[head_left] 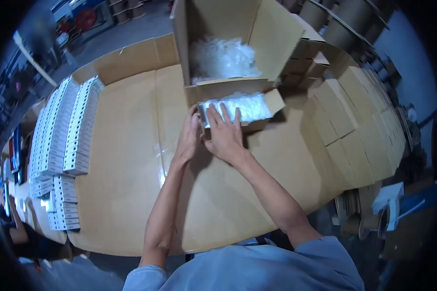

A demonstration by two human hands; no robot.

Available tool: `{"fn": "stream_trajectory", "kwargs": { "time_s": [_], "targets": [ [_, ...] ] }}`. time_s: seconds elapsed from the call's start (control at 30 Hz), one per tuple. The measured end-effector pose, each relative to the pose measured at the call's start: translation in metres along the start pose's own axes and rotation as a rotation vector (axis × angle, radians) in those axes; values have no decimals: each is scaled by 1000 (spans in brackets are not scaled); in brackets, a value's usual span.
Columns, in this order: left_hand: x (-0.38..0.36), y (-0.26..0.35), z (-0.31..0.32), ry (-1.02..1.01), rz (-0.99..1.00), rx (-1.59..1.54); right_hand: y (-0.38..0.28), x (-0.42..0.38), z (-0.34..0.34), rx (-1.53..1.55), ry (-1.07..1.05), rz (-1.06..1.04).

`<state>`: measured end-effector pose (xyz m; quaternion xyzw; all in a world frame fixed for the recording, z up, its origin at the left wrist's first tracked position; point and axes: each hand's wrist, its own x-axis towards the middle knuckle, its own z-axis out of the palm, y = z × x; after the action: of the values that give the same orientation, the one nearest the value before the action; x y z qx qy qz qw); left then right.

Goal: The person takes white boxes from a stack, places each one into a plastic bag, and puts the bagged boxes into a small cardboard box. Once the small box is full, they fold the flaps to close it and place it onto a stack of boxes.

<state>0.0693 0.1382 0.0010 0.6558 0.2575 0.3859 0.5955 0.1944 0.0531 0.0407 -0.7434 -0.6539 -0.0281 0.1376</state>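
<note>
In the middle stands a small cardboard box (250,127), filled to the brim with clear plastic-wrapped pieces (252,107). One of its end flaps (275,101) sticks out on the right. My left hand (188,138) holds the box's left end, its fingers up along the wall and over the corner. My right hand (226,138) lies on the near left part of the plastic, fingers spread and stretched out. What is under the plastic cannot be made out. Just behind is a large open carton (279,39) with more loose clear plastic (226,58) inside.
White small boxes (77,131) stand in long rows on the left of the cardboard-covered table (121,194). Stacked brown cartons (354,131) fill the right side. A raised cardboard edge (131,59) runs along the back. Another person's arm (17,218) shows at far left.
</note>
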Motion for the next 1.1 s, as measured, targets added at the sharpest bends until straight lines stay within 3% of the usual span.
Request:
{"fn": "stream_trajectory", "kwargs": {
  "time_s": [0.1,0.17,0.23,0.3,0.37,0.43,0.47,0.57,0.6,0.77,0.87,0.93,0.97,1.03,1.1],
  "targets": [
    [-3,9,6,27,-9,92,15,-19,-8,140,104,-94],
    [-5,9,13,48,13,195,28,-34,-28,271,95,-25],
    [0,6,15,71,33,276,79,-43,-3,425,638,150],
    [7,0,14,90,34,343,126,-44,1,630,945,556],
    [16,-3,19,159,9,400,155,-44,3,506,890,732],
    [25,1,19,160,-16,437,185,-34,23,748,745,599],
    [22,3,25,224,146,422,192,-29,30,863,663,524],
    [25,-17,1,115,71,538,185,-23,13,819,509,472],
    [22,-14,-2,91,44,544,178,-27,5,606,468,531],
    [-9,19,-17,-79,-117,576,148,-76,-2,626,505,490],
    [-57,20,-19,-52,-179,401,131,-127,-9,618,344,582],
    [-85,29,-5,-62,-94,259,120,-155,-19,727,259,649],
    [-97,33,0,-61,-56,188,121,-163,-16,897,266,562],
    [-95,38,-3,-197,29,425,126,-173,-11,1233,289,367],
    [-91,39,-2,-247,20,522,126,-169,-10,1096,238,288]
  ]
}}
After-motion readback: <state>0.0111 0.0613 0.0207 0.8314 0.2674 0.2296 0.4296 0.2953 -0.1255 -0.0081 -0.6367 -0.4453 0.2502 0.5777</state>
